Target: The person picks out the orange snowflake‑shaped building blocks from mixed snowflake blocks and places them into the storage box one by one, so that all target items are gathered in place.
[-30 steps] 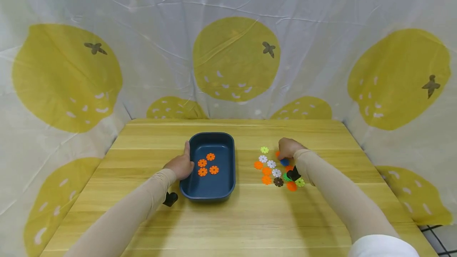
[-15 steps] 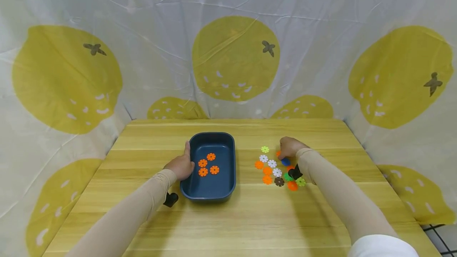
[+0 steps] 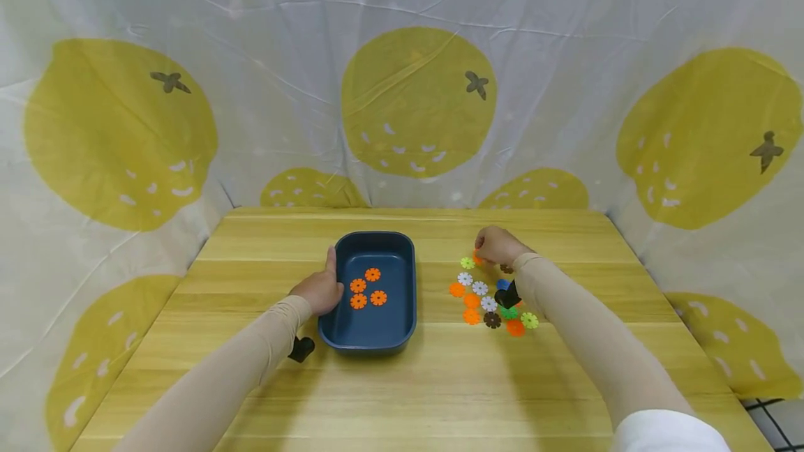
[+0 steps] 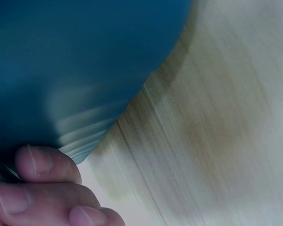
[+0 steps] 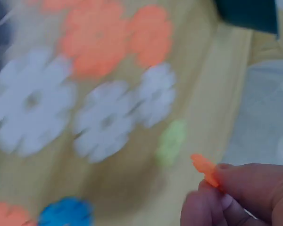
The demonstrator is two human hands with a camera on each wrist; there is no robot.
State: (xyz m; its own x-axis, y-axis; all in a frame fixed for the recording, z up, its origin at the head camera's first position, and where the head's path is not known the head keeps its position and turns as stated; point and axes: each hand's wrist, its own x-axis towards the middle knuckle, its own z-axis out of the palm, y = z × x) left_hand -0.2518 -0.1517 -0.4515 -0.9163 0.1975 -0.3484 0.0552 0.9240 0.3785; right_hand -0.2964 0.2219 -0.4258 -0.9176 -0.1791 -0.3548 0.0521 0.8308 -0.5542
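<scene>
My right hand [image 3: 499, 245] pinches an orange snowflake disc [image 5: 205, 169] between thumb and fingers, just above the tabletop beside a lime disc [image 3: 467, 263]. My left hand [image 3: 319, 291] grips the left wall of a dark blue rectangular tub [image 3: 368, 337]; its index finger points along the rim, and curled fingertips [image 4: 47, 165] show by the outer wall in the left wrist view. Inside the tub lie several orange discs [image 3: 373, 275]. Loose snowflake discs lie near the right hand: white [image 3: 480, 288], orange [image 3: 456, 289], green [image 3: 510, 312] and blue [image 5: 66, 213], some partly hidden by the wrist.
Everything stands on a wooden table [image 3: 427, 396]. A curtain printed with lemons [image 3: 417, 103] hangs behind and along both sides. Dark brown discs, one at the front [image 3: 493, 319] and one behind the right wrist [image 3: 506, 268], lie among the others.
The right hand has picked an orange disc off the table and moved slightly left and back, uncovering a brown disc. The left hand stays at the tub.
</scene>
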